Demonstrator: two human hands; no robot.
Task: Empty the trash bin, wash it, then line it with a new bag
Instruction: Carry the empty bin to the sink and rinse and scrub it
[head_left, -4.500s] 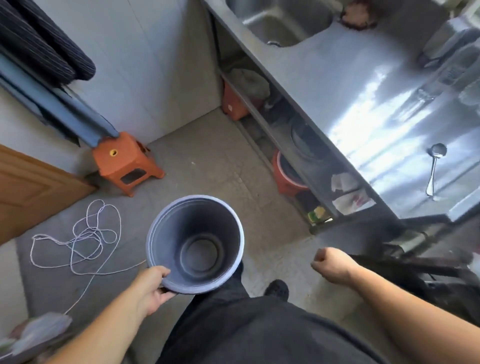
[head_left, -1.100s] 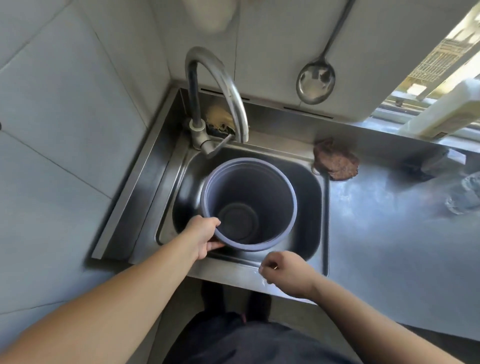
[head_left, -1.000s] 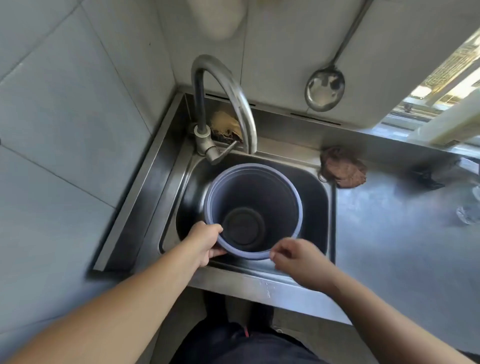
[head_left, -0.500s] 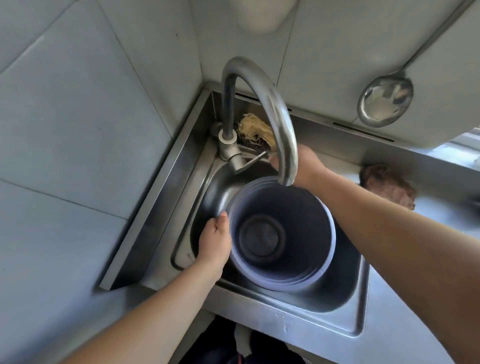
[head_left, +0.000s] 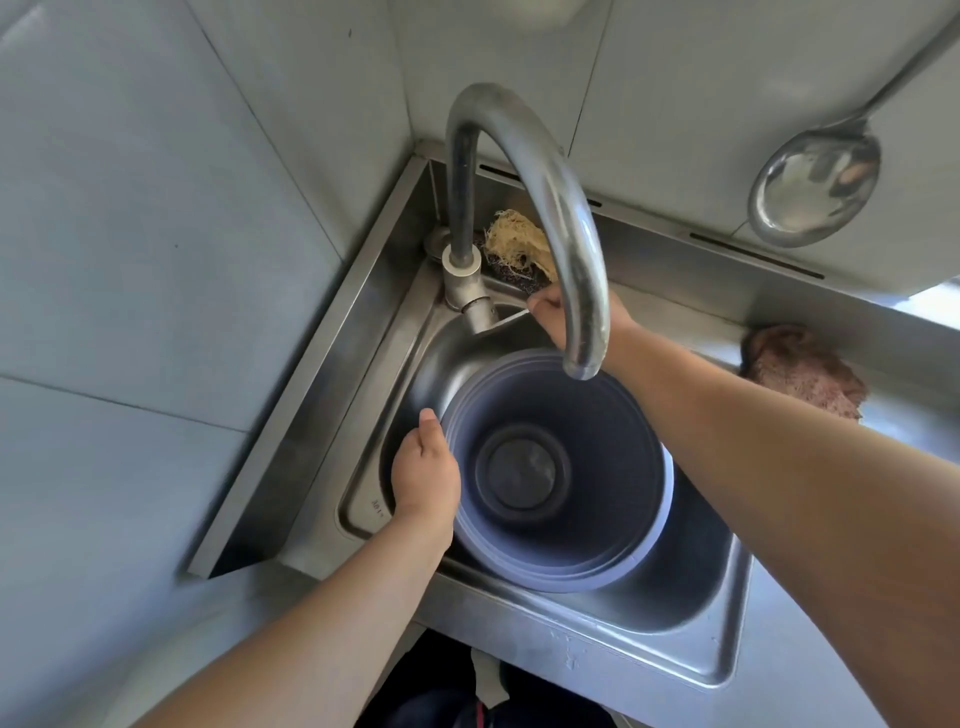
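Left hand (head_left: 425, 475) gripping the rim of the grey trash bin (head_left: 558, 470), a person steadied it upright in the basin of a stainless steel sink (head_left: 691, 639), its open mouth just beneath the spout of the curved faucet (head_left: 545, 208). Right hand (head_left: 556, 317) reached behind the spout to the faucet's lever (head_left: 506, 319), fingers closed around its tip. No water ran yet, and the bin's inside looked empty and dry. The washing step appeared to be just starting, with the emptying seemingly done and no new bag in sight. Next, by this reading, the lever would need to be swung to start the flow while the left hand kept the bin centred under the spout so the stream landed inside rather than on the sink's edge.

About a second before, both hands had been at the bin's near rim as it was settled into the basin; half a second before, the right hand was already behind the spout, and it had since closed on the lever. Several seconds before that, the bin was carried in the left hand over the kitchen floor. A tan scrubber (head_left: 517, 244) lay behind the faucet, a brown cloth (head_left: 802, 371) rested on the counter (head_left: 883, 415), and a ladle (head_left: 815, 189) hung on the wall.
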